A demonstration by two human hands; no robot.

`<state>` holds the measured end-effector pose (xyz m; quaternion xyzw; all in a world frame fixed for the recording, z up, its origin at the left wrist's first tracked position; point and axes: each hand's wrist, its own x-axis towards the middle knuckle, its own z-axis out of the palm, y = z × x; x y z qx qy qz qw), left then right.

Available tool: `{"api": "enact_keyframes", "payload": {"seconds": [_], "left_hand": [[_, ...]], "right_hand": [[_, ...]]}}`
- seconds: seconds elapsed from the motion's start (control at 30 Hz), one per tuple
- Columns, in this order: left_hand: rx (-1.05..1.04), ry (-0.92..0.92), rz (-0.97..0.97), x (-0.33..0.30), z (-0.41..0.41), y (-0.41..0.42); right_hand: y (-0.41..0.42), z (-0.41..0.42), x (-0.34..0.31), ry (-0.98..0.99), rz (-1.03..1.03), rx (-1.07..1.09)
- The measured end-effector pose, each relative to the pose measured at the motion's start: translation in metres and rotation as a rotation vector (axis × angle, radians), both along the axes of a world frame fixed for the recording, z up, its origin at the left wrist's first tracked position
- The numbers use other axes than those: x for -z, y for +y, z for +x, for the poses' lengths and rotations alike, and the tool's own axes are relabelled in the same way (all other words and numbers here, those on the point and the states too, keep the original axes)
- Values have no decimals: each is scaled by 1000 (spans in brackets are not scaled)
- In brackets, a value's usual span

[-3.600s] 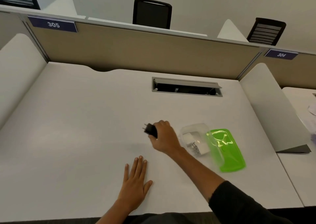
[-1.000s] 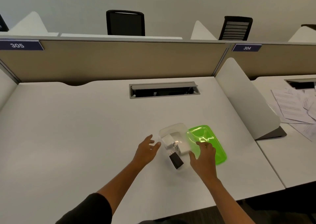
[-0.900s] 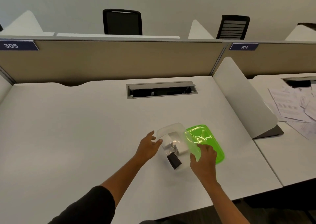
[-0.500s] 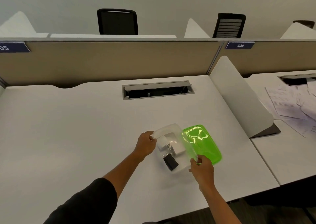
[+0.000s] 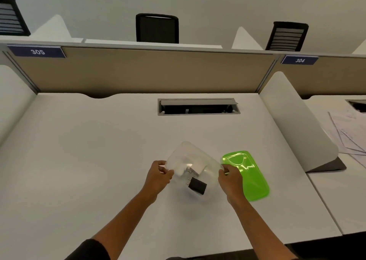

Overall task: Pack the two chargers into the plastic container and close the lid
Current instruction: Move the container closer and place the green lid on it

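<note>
On the white desk [image 5: 99, 160], the clear plastic container [image 5: 184, 150] has moved away from the green lid [image 5: 249, 178], which lies apart to its right. The left hand [image 5: 158, 177] and right hand [image 5: 230, 178] now each hold a pinching grip on opposite rims. With the white charger [image 5: 198, 167] and black charger [image 5: 197, 185] both inside, only lidding seems left.

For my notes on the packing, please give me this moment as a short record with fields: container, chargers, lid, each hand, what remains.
container: clear plastic container on the white desk, held at two opposite sides
white charger: inside the container
black charger: inside, near end
lid: green lid flat on the desk, right of the container, not on it
left hand: grips the container's left edge
right hand: grips the container's right edge, beside the lid
remaining: put the lid on and close it
</note>
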<state>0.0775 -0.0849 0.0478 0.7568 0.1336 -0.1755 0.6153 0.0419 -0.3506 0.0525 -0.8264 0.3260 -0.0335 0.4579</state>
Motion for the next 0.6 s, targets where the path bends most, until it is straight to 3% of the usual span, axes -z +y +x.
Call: {"api": "enact_keyframes", "payload": {"seconds": [0.33, 0.6], "left_hand": [[-183, 34, 18, 13, -53, 66], [-221, 59, 55, 19, -68, 81]], "right_hand": [[58, 50, -16, 45, 71, -320], [81, 61, -21, 46, 104, -388]]}}
